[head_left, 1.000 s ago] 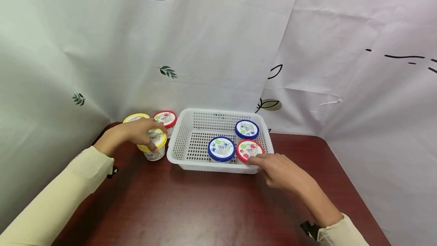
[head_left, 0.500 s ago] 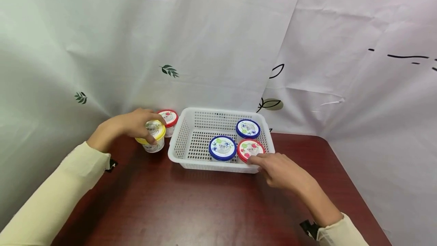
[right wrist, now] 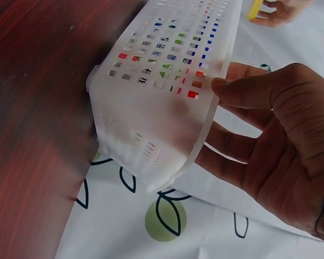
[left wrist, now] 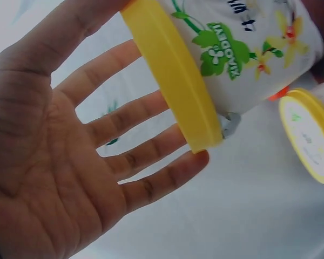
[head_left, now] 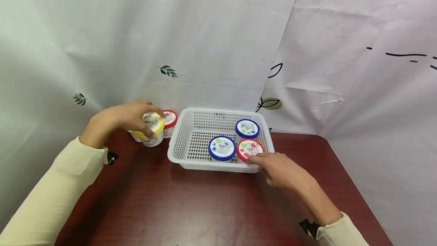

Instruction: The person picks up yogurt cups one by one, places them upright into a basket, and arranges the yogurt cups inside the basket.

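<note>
My left hand (head_left: 128,119) holds a white plastic tub with a yellow lid (head_left: 153,123), thumb and fingers spread around the lid's edge. In the left wrist view the tub (left wrist: 248,59) shows green leaves and yellow flowers on its side. A second yellow-lidded tub (left wrist: 306,141) stands behind it, mostly covered in the head view. Beside them is a red-lidded tub (head_left: 170,120). My right hand (head_left: 285,172) pinches the rim of the white basket (right wrist: 146,105) at its near right corner, thumb outside and fingers on the inner side.
Inside the basket (head_left: 211,167), two blue-lidded tubs (head_left: 222,148) and a red-lidded tub (head_left: 252,148) sit toward the right. The dark red table (head_left: 205,204) meets a white printed cloth (head_left: 218,48) at the back and sides.
The left hand has carried the yellow-lidded tub up and slightly back, in front of the other yellow-lidded tub. My right hand and the basket stay in place.
</note>
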Available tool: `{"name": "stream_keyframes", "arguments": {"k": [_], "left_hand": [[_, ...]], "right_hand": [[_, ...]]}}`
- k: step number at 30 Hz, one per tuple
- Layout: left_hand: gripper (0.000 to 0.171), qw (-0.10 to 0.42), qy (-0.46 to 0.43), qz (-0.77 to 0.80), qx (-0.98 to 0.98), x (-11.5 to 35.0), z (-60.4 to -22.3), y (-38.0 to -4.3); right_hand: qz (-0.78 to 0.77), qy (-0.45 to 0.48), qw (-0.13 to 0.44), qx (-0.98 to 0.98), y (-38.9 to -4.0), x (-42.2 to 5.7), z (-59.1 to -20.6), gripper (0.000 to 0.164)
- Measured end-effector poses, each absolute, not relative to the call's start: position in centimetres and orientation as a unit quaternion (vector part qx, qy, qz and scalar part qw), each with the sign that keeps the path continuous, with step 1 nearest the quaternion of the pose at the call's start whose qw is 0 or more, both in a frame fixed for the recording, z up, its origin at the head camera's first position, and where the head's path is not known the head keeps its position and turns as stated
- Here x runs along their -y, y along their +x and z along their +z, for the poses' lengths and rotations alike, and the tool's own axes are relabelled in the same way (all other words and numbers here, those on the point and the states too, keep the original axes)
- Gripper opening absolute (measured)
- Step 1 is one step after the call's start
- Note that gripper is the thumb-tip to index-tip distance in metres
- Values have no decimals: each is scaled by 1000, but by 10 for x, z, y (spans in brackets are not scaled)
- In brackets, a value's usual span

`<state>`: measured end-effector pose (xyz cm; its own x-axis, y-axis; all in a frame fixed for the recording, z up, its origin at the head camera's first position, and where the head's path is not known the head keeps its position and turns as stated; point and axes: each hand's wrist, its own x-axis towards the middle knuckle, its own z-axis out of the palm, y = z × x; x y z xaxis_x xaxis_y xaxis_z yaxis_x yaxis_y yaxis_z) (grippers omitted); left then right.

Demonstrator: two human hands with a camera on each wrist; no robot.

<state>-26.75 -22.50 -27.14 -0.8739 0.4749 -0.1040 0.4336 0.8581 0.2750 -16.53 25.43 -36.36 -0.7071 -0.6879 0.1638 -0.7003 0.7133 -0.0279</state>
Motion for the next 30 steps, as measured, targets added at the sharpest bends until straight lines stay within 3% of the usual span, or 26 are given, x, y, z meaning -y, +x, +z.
{"name": "stream_keyframes", "arguments": {"k": [12,30], "left_hand": [[70,74,253,117,-957,211,-246,-258],[71,77,309,118,-941,176,-245,-250]], "right_hand": [[42,371,66,925,-164,-254,-364,43],[46,363,61,929,-162,-252,-365,42]]}}
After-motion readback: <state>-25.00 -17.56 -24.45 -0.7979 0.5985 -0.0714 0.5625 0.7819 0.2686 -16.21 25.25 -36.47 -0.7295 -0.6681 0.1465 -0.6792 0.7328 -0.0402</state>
